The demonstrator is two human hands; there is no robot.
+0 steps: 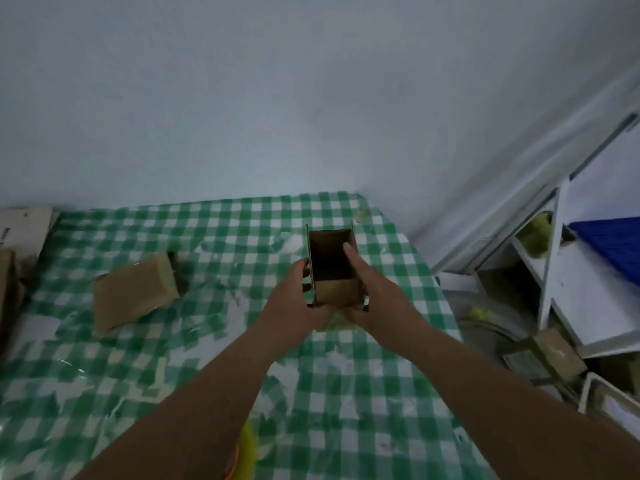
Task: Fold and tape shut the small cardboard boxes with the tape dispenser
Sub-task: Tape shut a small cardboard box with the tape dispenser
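yellow object: bottom centre of frame (246, 445), partly hidden under the left forearm; yellow, orange edge; maybe the tape dispenser, cannot tell.
left hand: centre of frame (294, 292), fingers curled round the left wall of the open box, thumb side low near its bottom; gripping it.
right hand: just right of centre (372, 289), palm against the right wall, one fingertip over the rim at the box mouth; gripping the box too.
open box: centre of frame (332, 268), small brown cardboard, held between both hands above the tabletop, mouth up and toward camera, inside dark and looks empty; two side flaps stand up at the far corners, not folded yet.
handling guess: light, thin corrugated walls, stiff along edges but dents if squeezed mid-panel; dry, not slippery. Best held on opposite side walls near the corners, leaving the flaps free to fold.
position vs hands: box sits between the two palms, touching both; bottom end nearest the wrists.
tabletop: green-white check cover (104, 375) with a glossy clear film, wrinkled.
closed box: left of centre (135, 296), flat brown, lying on the tabletop, well apart from the hands.
cardboard stack: far left edge (14, 258), blurred.
shelf unit: right side (554, 289), white, with cardboard pieces on the floor below.
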